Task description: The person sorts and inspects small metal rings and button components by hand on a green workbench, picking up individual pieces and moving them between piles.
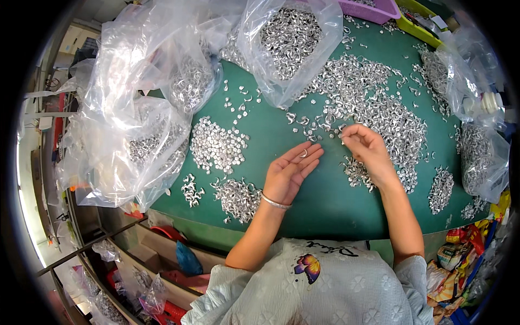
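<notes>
Palm up over the green table, my left hand has its fingers stretched out, and a bangle circles its wrist. A small curved silver piece shows against those fingers; whether it lies loose or is a ring I cannot tell. To its right, my right hand pinches a small silver metal piece between thumb and forefinger, its exact shape too small to make out. Just beyond both hands spreads a large heap of curved silver metal pieces. Below the right hand sits a smaller pile.
Left of my hands are a pile of small round silver pieces and a pile of curved ones. Clear plastic bags of parts stand at the back, left and right. A purple tray and a yellow-green tray sit at the far right.
</notes>
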Demonstrator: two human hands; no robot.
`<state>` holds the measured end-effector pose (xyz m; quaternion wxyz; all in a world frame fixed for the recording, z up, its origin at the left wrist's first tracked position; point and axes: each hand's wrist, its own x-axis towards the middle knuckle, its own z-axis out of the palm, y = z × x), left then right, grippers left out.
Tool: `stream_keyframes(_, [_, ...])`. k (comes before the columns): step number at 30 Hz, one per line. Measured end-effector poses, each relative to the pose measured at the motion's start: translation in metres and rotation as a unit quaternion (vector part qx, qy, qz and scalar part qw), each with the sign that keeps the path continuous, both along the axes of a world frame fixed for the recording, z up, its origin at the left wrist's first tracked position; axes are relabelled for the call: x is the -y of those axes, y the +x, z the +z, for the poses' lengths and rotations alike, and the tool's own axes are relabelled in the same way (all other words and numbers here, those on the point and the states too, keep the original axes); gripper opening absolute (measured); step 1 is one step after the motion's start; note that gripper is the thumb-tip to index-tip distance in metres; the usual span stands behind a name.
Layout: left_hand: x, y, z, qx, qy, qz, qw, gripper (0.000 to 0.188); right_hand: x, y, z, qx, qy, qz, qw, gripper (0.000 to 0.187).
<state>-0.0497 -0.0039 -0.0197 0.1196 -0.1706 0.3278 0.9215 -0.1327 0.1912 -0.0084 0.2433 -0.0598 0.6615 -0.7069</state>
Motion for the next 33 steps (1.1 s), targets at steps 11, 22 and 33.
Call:
stream_keyframes(11, [-0.004, 0.003, 0.009, -0.012, 0.029, -0.033, 0.999, 0.046, -0.001, 0.017, 0.016, 0.317, -0.256, -0.036, 0.912, 0.014])
stream_keyframes(22, [-0.026, 0.009, -0.005, 0.071, 0.313, -0.062, 0.945, 0.049, 0.031, 0.065, 0.028, -0.106, -0.043, 0.028, 0.993, 0.007])
stream_keyframes(33, [-0.028, 0.01, 0.004, -0.016, 0.277, -0.076, 0.958, 0.049, 0.007, 0.048, 0.04, -0.424, 0.292, 0.066, 0.855, 0.022])
